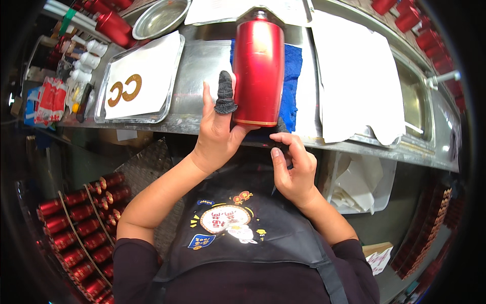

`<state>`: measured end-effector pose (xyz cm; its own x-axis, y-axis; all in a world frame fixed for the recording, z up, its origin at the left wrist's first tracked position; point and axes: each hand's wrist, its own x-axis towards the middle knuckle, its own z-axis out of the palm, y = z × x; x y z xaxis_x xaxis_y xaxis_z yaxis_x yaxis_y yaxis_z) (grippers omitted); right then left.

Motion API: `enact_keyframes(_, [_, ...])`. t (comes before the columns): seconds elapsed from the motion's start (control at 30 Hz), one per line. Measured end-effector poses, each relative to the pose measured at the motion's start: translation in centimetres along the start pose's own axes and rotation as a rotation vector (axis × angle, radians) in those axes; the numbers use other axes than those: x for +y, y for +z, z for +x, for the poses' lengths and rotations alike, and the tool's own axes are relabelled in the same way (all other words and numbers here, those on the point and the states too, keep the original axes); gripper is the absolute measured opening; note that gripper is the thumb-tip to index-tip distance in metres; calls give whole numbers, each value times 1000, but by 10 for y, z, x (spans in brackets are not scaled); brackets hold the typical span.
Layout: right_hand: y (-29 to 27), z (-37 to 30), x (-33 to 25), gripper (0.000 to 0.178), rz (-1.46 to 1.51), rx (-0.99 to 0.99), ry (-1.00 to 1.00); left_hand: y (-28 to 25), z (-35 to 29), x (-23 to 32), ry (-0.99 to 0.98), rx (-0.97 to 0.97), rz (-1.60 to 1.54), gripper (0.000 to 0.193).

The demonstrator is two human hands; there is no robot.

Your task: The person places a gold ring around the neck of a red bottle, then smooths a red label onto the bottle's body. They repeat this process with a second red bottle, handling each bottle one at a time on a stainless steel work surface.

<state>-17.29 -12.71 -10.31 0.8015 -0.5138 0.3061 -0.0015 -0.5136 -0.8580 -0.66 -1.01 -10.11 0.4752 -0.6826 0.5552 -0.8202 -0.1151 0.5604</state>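
A glossy red bottle (259, 71) with a thin gold line at its base is tilted with its neck pointing away from me, above a blue cloth (292, 76). My left hand (218, 119) supports the bottle from the left, thumb by the base and other fingers partly hidden behind it. A black knitted finger sleeve covers one raised finger of that hand. Close to the bottle's base is my right hand (296, 167), its fingers bent and thumb apart from them. One dark-sleeved finger reaches the bottle's lower right edge; nothing held shows in this hand.
Left on the metal bench, a tray (169, 76) carries white paper and two gold C-shaped pieces (125, 90). Behind it sits a metal bowl (161, 19). White sheets (357, 81) cover the right side beside a sink (417, 96). Racked red bottles (83, 238) stand low at left.
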Motion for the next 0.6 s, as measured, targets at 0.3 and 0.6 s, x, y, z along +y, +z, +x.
enact_keyframes(0.3, [-10, 5, -6, 27, -241, -39, -152, -1, -7, -3, -3, 21, 94, 50])
enact_keyframes(0.6, [-19, 24, -6, 34, -320, -36, -501, 7, 14, 7, 175, -38, 75, 50])
